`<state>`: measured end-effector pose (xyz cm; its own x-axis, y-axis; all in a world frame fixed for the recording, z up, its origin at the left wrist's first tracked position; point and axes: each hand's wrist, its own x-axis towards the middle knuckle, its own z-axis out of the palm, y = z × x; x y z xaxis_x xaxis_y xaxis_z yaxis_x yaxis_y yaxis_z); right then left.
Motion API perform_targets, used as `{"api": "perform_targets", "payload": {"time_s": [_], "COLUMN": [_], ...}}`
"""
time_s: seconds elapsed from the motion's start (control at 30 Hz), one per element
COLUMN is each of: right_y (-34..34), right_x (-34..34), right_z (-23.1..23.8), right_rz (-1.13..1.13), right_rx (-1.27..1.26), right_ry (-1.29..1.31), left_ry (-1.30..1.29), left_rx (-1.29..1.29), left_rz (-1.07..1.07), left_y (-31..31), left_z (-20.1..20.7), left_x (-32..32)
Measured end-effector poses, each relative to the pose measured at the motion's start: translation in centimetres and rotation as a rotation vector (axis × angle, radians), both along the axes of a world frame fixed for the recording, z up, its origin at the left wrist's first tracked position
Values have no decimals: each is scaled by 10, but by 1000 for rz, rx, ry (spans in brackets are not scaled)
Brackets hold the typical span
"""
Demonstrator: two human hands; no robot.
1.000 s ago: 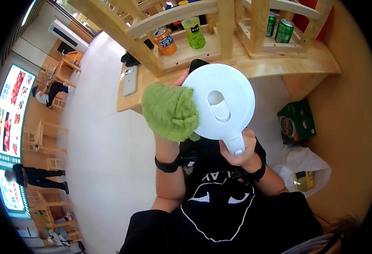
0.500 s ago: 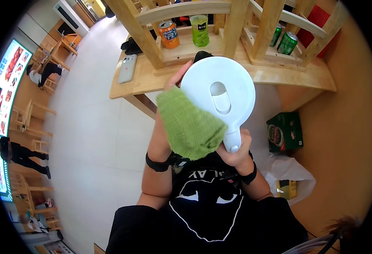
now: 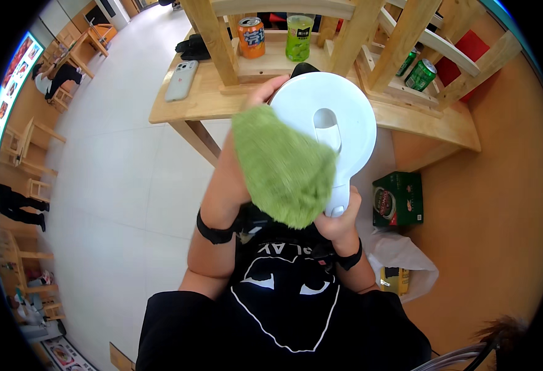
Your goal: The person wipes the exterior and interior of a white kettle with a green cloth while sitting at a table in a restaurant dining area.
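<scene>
Right hand [image 3: 345, 216], grip clasped round the handle [image 3: 337, 201] of the white lidded jug [image 3: 353, 120], up between the black T-shirt [image 3: 206, 321] and the wooden bench [image 3: 222, 106]! Left hand [image 3: 265, 93] peeks out by the jug's upper-left rim, green cloth [image 3: 284, 167] hiding the rest and overlapping the jug, so that grip I can't tell; pale smartphone [image 3: 182, 80] lying on the bench

The white jug [image 3: 353, 114] looks smooth plastic, the green cloth [image 3: 284, 167] fuzzy and matt, the orange can [image 3: 251, 38] glossy metal, the bench [image 3: 212, 102] wood.
</scene>
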<state>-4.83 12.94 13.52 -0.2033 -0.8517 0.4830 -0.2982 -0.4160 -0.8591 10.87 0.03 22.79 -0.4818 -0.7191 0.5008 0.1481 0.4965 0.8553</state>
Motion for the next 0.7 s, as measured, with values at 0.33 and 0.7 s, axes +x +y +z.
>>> {"api": "perform_targets", "payload": {"time_s": [0.33, 0.7], "right_y": [5, 3], "right_x": [1, 7], "right_z": [-2, -5], "right_rz": [41, 1], "right_rx": [26, 19], "right_ry": [-31, -14], "left_ry": [-26, 37], "left_rx": [-16, -93], "left_rz": [61, 124], "left_y": [5, -19], "left_z": [-8, -14], "left_x": [5, 12]}}
